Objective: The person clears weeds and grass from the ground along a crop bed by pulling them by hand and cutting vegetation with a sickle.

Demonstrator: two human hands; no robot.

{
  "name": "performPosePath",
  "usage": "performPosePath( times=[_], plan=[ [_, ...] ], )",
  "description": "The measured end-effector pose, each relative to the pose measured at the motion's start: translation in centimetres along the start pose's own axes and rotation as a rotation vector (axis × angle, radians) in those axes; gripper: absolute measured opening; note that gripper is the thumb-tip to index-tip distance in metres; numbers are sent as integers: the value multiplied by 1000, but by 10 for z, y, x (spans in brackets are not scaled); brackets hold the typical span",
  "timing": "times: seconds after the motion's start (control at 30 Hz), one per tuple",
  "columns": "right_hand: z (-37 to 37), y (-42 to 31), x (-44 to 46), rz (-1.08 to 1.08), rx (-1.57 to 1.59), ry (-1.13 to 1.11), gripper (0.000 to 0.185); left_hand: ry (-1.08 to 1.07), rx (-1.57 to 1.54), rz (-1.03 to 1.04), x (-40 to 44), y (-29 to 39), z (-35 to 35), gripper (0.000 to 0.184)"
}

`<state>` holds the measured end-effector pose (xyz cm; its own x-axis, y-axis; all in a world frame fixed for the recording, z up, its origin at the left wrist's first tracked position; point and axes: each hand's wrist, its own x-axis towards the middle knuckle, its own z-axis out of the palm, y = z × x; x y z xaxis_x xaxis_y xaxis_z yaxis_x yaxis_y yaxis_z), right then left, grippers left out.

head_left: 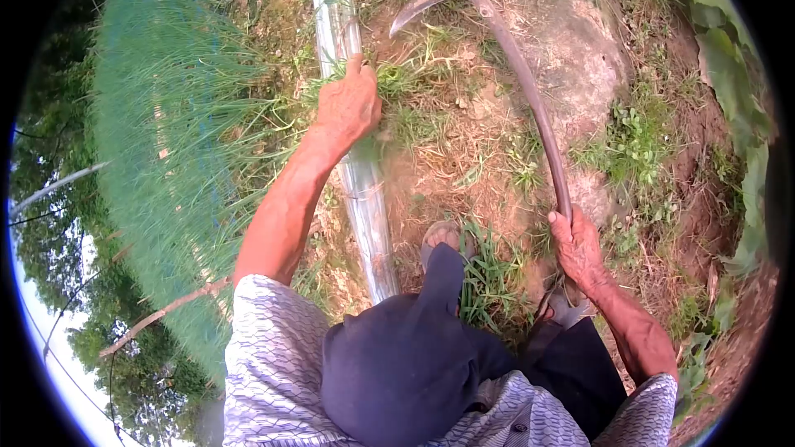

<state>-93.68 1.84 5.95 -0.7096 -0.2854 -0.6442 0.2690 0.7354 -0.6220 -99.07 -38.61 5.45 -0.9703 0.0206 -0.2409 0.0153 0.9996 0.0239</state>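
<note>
Weedy dirt (431,170) underfoot. Got the sickle (504,31) by its butt end, right hand (580,250) wrapped round; stiff, probably tip-heavy, so gripping higher should steady it. Left hand (349,106) half-curled over the shiny strip (368,207), contact unclear.

Two hands are showing, one left hand (352,103) and one right hand (580,250), and two patterned sleeves, a left sleeve (269,348) and a right sleeve (650,414). I'm counting one sickle (526,74), one long shiny strip (364,199), and two feet, a left foot (443,238) and a right foot (567,310). Over at the left edge, one bare branch (166,312) and one grey pole (62,189) are making two more.
</note>
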Motion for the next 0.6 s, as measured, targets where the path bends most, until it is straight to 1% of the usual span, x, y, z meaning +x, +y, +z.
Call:
performPosePath(
  times=[0.03,0.07,0.13,0.2,0.33,0.4,0.43,0.47,0.5,0.57,0.6],
  plan=[
    [8,-7,7,-1,10,7,42,-41,68,-35,9,-7,3,29],
    [14,-13,14,2,16,-19,43,-37,77,-30,15,-11,1,29],
    [22,-17,18,13,25,-56,44,-164,108,-179,21,-18,2,41],
    [25,-19,16,56,-40,-131,43,-139,121,-140,20,-35,20,42],
    [27,-13,9,64,-48,-120,43,-178,68,-174,37,-39,23,38],
    [6,2,-3,116,-122,-169,42,-369,-149,-202,36,-30,8,34],
    [-8,20,-10,131,-154,-199,41,-463,-282,-154,27,-19,-4,37],
    [-22,43,-26,105,-207,-182,42,-578,-483,-141,8,-2,-15,38],
    [-35,67,-49,76,-267,-180,42,-605,-722,-44,-17,12,-11,46],
    [-58,91,-84,124,-193,-173,43,-1038,-638,18,-51,56,-27,54],
    [-58,107,-92,119,-200,-177,43,-992,-622,95,-73,74,-26,44]
  ],
)
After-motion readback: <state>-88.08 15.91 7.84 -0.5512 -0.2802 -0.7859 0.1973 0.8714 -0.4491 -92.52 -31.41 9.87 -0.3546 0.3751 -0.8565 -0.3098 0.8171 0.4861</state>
